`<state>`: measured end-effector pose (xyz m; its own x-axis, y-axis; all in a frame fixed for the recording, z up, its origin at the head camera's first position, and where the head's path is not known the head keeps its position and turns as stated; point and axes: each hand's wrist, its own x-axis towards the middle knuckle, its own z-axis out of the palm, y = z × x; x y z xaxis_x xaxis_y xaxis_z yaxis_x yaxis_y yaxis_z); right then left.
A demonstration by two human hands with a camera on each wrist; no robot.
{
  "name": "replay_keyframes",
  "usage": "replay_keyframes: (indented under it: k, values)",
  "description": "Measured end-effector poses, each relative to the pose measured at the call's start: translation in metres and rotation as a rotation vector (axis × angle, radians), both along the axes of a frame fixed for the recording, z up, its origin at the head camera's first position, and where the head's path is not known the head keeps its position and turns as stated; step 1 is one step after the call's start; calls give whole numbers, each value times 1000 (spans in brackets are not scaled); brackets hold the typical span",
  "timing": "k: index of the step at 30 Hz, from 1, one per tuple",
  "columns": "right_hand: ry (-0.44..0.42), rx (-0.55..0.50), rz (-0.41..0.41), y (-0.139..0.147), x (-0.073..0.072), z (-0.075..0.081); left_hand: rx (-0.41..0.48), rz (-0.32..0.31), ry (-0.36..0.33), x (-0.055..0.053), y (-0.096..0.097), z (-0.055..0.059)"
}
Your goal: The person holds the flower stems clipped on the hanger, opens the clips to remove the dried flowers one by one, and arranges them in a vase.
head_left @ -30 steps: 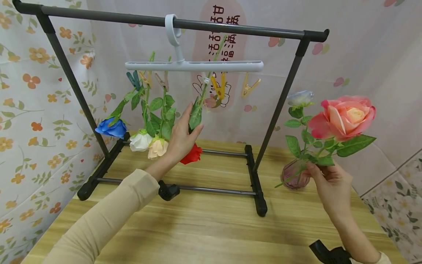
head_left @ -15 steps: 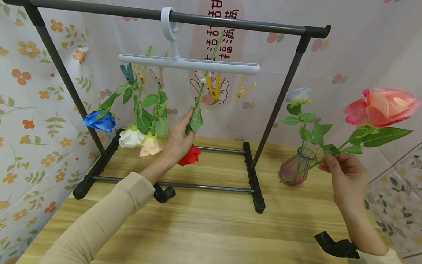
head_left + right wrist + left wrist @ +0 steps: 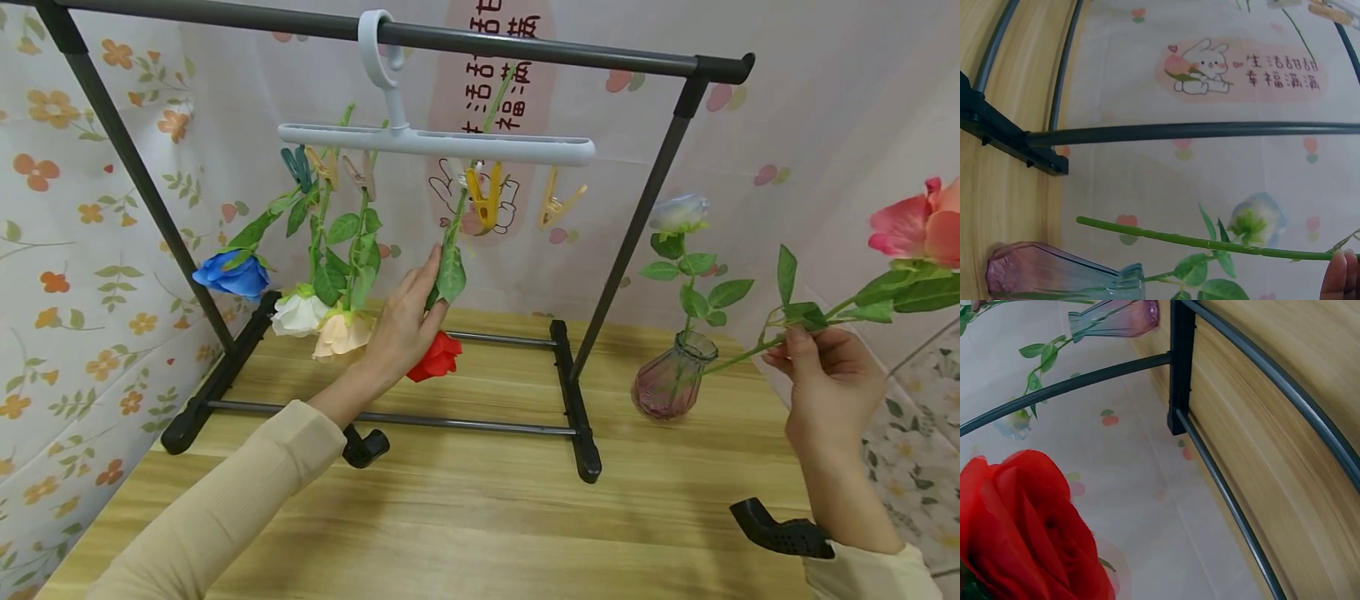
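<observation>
My right hand [image 3: 832, 392] pinches the leafy stem of a pink rose [image 3: 911, 229]; the bloom runs past the right edge of the head view. Its bare stem end [image 3: 1147, 233] points left, near the pink glass vase [image 3: 671, 379]. A pale blue-white rose [image 3: 679, 214] stands in that vase. At the rack, my left hand [image 3: 405, 321] holds the leafy stem of an upside-down red rose [image 3: 437, 357], thumb on the near side. A white clothespin [image 3: 459, 172] grips that stem higher up, under the white hanger [image 3: 435, 143]. Some fingers are hidden behind the leaves.
A dark rack [image 3: 547, 54] carries the hanger over the wooden table [image 3: 480, 508]. Blue [image 3: 234, 273], white [image 3: 298, 314] and cream roses [image 3: 342, 333] hang from clothespins on its left. A yellow clothespin [image 3: 487, 196] and a pale yellow one [image 3: 557, 200] hang on the right.
My right hand has moved right with the pink rose, tilting the bloom outward and drawing the stem away from the vase. My left hand stays by the red rose.
</observation>
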<state>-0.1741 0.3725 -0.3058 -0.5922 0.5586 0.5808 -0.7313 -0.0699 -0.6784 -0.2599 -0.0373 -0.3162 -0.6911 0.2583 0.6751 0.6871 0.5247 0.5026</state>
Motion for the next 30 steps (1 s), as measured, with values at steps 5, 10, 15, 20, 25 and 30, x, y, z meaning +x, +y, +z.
replay_keyframes:
  k: [5, 10, 15, 20, 25, 30]
  values:
    - [2, -31, -27, 7, -5, 4, -38, -4, 37, 2, -3, -3]
    - [-39, 10, -106, 15, -6, 5, -53, -18, 94, 1, -3, -6]
    - [17, -15, -107, 23, -10, 10, -55, -31, 130, 0, -4, -7]
    - [-6, -18, -164, 28, -13, 20, -59, -37, 134, -1, -4, -6]
    - [-40, -33, -201, 33, -18, 30, -65, -36, 145, 0, -4, -5]
    - [-26, -65, -190, 36, -26, 37, -66, -36, 144, 0, -5, -5]
